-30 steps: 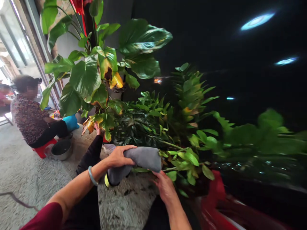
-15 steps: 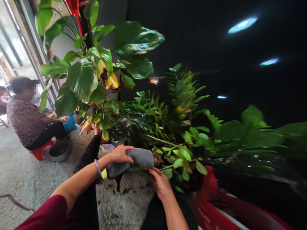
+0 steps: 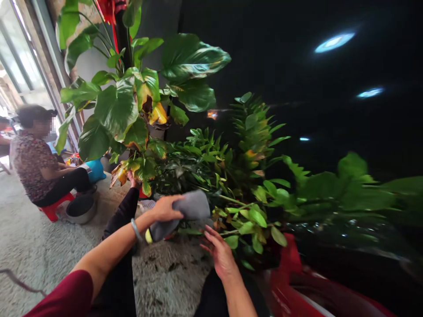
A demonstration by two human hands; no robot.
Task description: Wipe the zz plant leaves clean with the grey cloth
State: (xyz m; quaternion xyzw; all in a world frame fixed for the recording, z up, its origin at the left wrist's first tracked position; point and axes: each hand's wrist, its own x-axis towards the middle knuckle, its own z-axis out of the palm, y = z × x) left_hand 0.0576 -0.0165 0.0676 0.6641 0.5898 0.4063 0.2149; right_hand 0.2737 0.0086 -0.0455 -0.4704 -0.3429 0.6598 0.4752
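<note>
My left hand, with a pale bangle on its wrist, grips a grey, soft-looking piece by its middle. The piece has a rounded flap at the right and a pale yellow end at lower left; its exact kind cannot be made out. Just below and right of it, my right hand is open, fingers spread and apart from the piece. Leafy green stems lie right beside my right fingers. Beneath both hands is the rough concrete ground.
A large potted-type plant with browning leaves stands ahead. A red bag is at lower right. At left a person sits on a red stool beside a dark basin. My outstretched leg lies between.
My right hand has let go of the grey piece and opened. My left hand has lifted and tilted the piece slightly. The seated person's arm has drawn in.
</note>
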